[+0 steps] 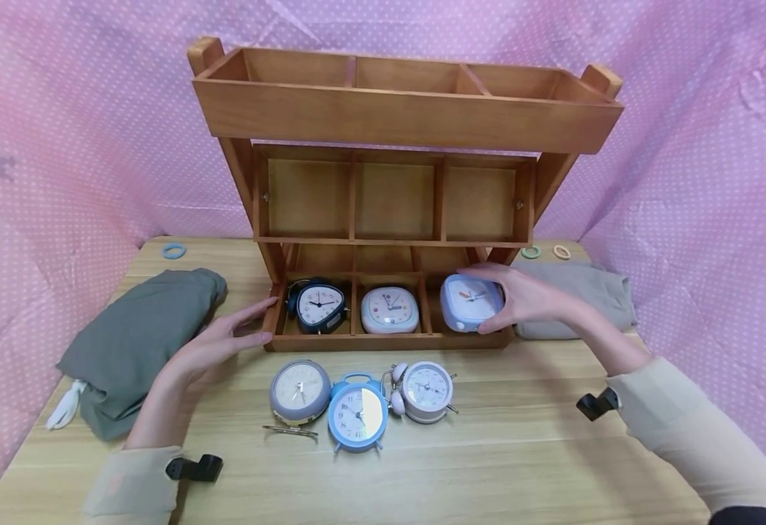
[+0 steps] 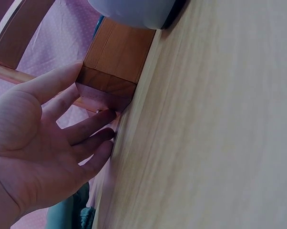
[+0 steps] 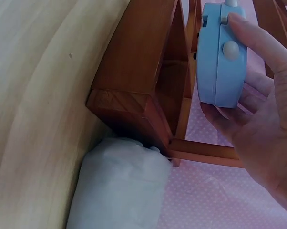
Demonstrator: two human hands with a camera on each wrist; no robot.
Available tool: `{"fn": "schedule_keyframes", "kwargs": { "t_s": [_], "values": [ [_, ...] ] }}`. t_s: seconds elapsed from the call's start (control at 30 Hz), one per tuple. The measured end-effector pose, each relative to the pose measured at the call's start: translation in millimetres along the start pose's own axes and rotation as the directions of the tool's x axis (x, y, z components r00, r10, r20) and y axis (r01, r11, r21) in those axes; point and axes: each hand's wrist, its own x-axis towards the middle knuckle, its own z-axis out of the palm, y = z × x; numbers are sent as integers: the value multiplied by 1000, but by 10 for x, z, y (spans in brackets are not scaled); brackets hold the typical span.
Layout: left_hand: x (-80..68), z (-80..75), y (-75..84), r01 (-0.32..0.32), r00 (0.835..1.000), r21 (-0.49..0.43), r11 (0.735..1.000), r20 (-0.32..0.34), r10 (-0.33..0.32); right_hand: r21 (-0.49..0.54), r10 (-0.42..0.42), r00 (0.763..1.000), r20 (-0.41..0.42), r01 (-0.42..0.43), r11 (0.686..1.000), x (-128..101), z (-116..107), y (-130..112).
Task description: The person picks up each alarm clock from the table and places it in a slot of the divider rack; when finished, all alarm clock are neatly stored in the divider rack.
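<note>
My right hand [image 1: 520, 295] grips a light blue rounded-square alarm clock [image 1: 471, 300] by its sides. In the head view the clock overlaps the right compartment of the wooden rack's bottom tray [image 1: 389, 343]; the right wrist view shows it above the tray's edge, thumb [image 3: 258, 40] near the top. My left hand [image 1: 215, 343], fingers extended, touches the left end of that tray. A black rounded-triangle clock [image 1: 320, 305] sits in the left compartment, a white and pale blue clock [image 1: 389, 310] in the middle one.
In front of the rack [image 1: 409, 117] stand a grey clock [image 1: 300, 391], a blue clock [image 1: 358, 415] and a white twin-bell clock [image 1: 426, 391]. Glasses-like thin metal piece [image 1: 291, 431] lies nearby. A dark green bag [image 1: 146, 343] is left, a grey cloth [image 1: 573, 299] right.
</note>
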Motion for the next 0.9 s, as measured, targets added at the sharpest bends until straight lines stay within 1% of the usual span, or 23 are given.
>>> {"fn": "schedule_keyframes", "kwargs": {
  "t_s": [0.17,0.4,0.6,0.9],
  "values": [
    [0,5,-2,-2,1000,0,1000,-1,2,38,36,999,15,-37,999,110,27,77],
    [3,3,3,-11,1000,4,1000,-4,11,44,71,997,44,-73,996,192,72,152],
    [0,6,4,-12,1000,4,1000,-6,12,37,77,995,59,-80,996,237,106,190],
    [0,2,-3,-6,1000,8,1000,-5,6,34,63,996,59,-65,997,272,169,239]
  ]
}}
